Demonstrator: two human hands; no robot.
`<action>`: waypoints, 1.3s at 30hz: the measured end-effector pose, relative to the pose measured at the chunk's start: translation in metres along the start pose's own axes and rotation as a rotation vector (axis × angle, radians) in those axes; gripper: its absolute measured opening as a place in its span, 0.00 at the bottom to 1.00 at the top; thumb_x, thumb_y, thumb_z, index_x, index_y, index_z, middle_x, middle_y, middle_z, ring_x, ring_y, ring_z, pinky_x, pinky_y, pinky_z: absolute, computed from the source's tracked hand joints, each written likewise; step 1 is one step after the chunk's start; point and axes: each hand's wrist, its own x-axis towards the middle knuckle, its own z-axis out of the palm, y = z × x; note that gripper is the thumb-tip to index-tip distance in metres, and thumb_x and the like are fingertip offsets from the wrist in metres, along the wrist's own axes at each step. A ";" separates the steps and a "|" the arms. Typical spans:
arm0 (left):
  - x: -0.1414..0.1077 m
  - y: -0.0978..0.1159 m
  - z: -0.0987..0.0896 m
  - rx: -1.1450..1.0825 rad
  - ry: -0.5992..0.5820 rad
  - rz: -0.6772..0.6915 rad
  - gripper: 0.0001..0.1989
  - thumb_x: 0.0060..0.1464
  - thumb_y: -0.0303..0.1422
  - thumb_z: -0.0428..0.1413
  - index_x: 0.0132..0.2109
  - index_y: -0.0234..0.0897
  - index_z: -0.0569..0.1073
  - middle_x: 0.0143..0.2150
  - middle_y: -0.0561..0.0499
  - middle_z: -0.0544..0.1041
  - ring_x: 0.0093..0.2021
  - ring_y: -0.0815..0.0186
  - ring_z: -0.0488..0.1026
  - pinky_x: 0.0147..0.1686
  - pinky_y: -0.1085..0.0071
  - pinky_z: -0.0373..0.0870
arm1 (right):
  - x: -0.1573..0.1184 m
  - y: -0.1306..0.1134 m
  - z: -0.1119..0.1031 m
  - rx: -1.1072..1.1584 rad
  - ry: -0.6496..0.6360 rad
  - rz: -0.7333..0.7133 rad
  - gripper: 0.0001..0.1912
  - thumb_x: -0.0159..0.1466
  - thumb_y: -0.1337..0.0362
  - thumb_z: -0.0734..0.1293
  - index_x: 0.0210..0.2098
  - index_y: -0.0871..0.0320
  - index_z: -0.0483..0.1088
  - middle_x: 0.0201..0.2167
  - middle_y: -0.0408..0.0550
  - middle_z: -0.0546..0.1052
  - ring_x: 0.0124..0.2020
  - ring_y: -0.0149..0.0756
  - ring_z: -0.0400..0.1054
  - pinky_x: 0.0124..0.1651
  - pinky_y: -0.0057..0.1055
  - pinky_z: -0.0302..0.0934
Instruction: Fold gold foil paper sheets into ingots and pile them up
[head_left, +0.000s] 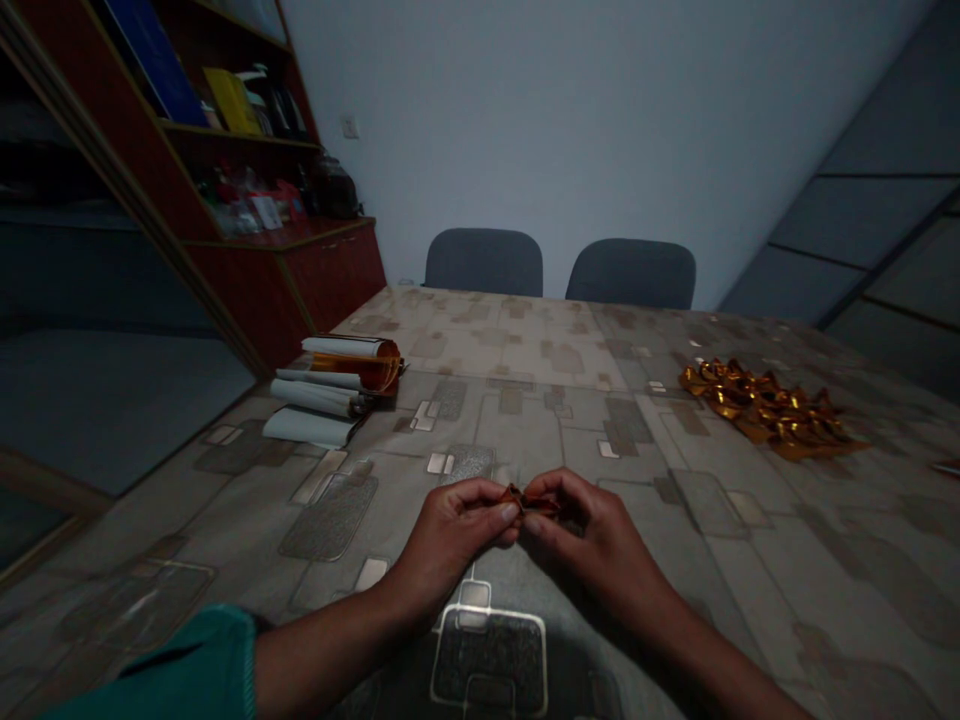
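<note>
I'm seeing the left hand (450,535) and right hand (592,545) both gripping a crumpled gold foil piece (529,502), pinching it from either side between fingers and thumbs just above the table (525,425), probably so it's held steady at the middle. The foil pile (765,408) is sitting well off to the right and the rolled sheets (322,395) are lying near the left table edge, so neither is crowding the hands and they're working with room on both sides
</note>
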 end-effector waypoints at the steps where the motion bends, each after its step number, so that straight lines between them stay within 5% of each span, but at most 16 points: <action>1: 0.000 0.000 0.000 -0.003 -0.002 -0.003 0.14 0.44 0.38 0.71 0.32 0.31 0.79 0.27 0.52 0.79 0.28 0.73 0.74 0.31 0.79 0.70 | 0.000 -0.002 -0.001 0.011 -0.002 0.008 0.05 0.60 0.64 0.68 0.36 0.56 0.72 0.31 0.46 0.77 0.32 0.37 0.69 0.36 0.34 0.61; 12: 0.002 0.001 0.001 -0.093 0.010 -0.008 0.17 0.45 0.36 0.71 0.40 0.33 0.76 0.36 0.51 0.79 0.32 0.71 0.75 0.35 0.76 0.73 | -0.001 -0.003 0.003 -0.045 0.036 -0.035 0.02 0.60 0.65 0.67 0.33 0.56 0.69 0.26 0.42 0.72 0.28 0.33 0.65 0.31 0.32 0.58; 29: -0.004 -0.004 0.008 -0.347 0.028 -0.124 0.20 0.39 0.34 0.74 0.34 0.32 0.73 0.33 0.51 0.79 0.33 0.71 0.77 0.41 0.74 0.74 | -0.004 -0.001 0.013 0.061 0.205 -0.024 0.07 0.63 0.61 0.68 0.38 0.55 0.66 0.29 0.42 0.73 0.29 0.34 0.69 0.31 0.31 0.62; 39: -0.002 -0.005 0.009 -0.341 0.035 -0.109 0.19 0.42 0.36 0.73 0.35 0.32 0.73 0.33 0.51 0.78 0.33 0.71 0.75 0.39 0.74 0.73 | -0.006 0.003 0.011 -0.153 0.253 -0.144 0.05 0.63 0.63 0.67 0.38 0.54 0.66 0.31 0.45 0.77 0.31 0.37 0.72 0.34 0.34 0.64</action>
